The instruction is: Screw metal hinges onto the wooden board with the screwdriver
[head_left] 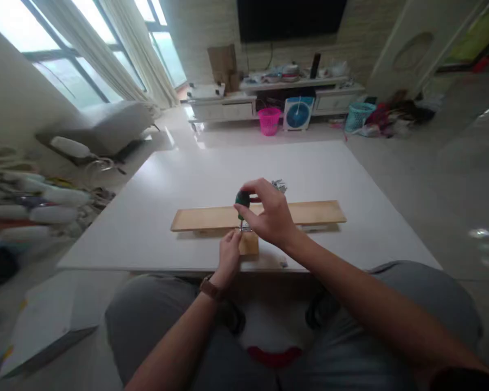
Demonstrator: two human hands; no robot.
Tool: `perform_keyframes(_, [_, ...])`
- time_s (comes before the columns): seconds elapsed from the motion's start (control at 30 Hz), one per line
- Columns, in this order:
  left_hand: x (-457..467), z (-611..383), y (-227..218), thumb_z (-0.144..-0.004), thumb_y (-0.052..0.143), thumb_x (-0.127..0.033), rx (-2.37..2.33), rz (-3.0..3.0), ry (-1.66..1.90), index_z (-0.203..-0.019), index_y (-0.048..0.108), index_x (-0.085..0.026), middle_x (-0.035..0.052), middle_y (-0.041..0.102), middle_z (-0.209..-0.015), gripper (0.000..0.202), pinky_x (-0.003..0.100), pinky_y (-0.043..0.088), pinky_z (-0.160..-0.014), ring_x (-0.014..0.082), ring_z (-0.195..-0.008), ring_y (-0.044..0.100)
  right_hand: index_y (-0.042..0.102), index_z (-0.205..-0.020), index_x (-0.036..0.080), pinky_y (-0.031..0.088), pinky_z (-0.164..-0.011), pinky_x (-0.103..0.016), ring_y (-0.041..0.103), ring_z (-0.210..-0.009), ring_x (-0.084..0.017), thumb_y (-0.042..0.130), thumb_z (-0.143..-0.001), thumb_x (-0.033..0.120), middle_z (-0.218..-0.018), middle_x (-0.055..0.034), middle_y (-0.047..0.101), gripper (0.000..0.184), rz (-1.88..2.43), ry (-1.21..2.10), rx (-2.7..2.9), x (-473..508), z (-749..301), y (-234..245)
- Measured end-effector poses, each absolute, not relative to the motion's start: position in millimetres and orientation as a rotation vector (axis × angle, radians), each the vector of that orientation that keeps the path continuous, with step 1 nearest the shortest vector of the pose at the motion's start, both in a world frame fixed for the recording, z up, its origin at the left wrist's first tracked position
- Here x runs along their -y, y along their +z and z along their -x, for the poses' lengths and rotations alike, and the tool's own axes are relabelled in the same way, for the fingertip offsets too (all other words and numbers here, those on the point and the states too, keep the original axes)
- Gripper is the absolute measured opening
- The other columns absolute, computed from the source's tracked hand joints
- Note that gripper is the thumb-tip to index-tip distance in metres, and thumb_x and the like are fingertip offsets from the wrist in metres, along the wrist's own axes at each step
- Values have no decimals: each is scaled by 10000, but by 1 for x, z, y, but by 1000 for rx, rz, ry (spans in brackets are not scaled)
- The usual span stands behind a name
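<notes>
My right hand [271, 212] grips a screwdriver [242, 199] by its dark green handle. The shaft points straight down at a small metal piece [246, 228], perhaps a bracket or hinge, where a small wooden block [249, 244] meets a long wooden board [206, 218]. My left hand [230, 251] is beside the block's left side, with its fingertips pinched close to the screwdriver tip. Whatever lies between those fingers is too small to make out. The board runs left to right, slightly raised off the white table [179, 174].
Behind the board sits a pile of small metal parts [279, 185]. A small scrap [283, 262] lies near the table's front edge. Farther off are a pink basket [269, 120], a blue box fan [298, 114] and a low white cabinet [224, 111].
</notes>
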State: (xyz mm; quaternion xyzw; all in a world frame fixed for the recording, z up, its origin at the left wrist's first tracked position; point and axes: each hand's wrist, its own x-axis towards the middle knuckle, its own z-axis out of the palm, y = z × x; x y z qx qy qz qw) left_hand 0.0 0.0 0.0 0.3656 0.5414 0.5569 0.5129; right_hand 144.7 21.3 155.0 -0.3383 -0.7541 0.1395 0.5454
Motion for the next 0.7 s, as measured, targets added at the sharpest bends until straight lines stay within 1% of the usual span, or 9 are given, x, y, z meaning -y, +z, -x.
perform_keyframes(0.07, [0,-1,-2,-744,733,-456,-1288,-893,1354,-717,679,-167,16,667,-722,295,267,437,-687,165,-737,548,577,-1102,232,621,-839,-356,649,-949,-180,620,-923,137,-1021,-30,657,206,802,331,1820,-20,-144,156])
perform_keyframes(0.17, [-1,-2,-3,-737,754,-471,-1273,-873,1368,-701,661,-174,14,667,-711,314,266,440,-685,167,-735,566,573,-1118,230,618,-859,-370,652,-979,-188,592,-932,122,-1045,-39,661,216,782,317,1838,-20,-144,157])
perform_keyframes(0.27, [0,-3,0,-712,776,-479,-1266,-814,1366,-707,662,-172,14,677,-702,327,265,445,-658,162,-697,574,580,-1073,226,609,-825,-361,624,-944,-180,667,-951,188,-1021,-36,617,155,769,295,1825,-21,-144,158])
perform_keyframes(0.33, [1,-4,3,-702,780,-485,-1258,-784,1353,-727,681,-167,24,700,-722,334,267,458,-655,164,-693,588,585,-1030,231,599,-794,-353,597,-896,-170,709,-952,231,-985,-24,581,146,794,285,1819,-22,-145,158])
perform_keyframes(0.4, [1,-5,6,-695,777,-483,-1258,-773,1352,-731,693,-162,31,709,-729,334,267,464,-656,164,-694,592,585,-1026,239,599,-790,-349,599,-891,-167,693,-957,214,-978,-18,580,130,822,291,1811,-22,-146,157])
perform_keyframes(0.47, [2,-6,7,-688,772,-472,-1270,-770,1361,-709,689,-160,29,701,-713,324,263,459,-648,160,-686,581,579,-1075,244,614,-818,-353,630,-924,-170,666,-951,176,-1010,-20,613,166,814,328,1803,-23,-147,155])
perform_keyframes(0.6, [1,-8,5,-691,763,-453,-1258,-783,1387,-677,673,-164,21,689,-696,303,256,453,-646,152,-682,557,551,-1203,236,629,-929,-395,682,-1029,-191,620,-950,142,-1129,-51,679,279,748,385,1823,-23,-146,152])
perform_keyframes(0.63, [1,-8,5,-690,763,-452,-1257,-787,1392,-670,668,-166,19,684,-689,302,254,450,-642,150,-679,553,551,-1212,236,627,-932,-403,681,-1061,-202,614,-956,145,-1150,-60,686,278,744,369,1832,-23,-145,152])
perform_keyframes(0.7, [1,-8,6,-687,767,-455,-1265,-788,1391,-672,670,-167,18,680,-685,304,253,445,-632,150,-672,553,564,-1183,239,624,-888,-399,666,-1079,-217,646,-963,185,-1142,-64,684,240,755,320,1839,-24,-145,152])
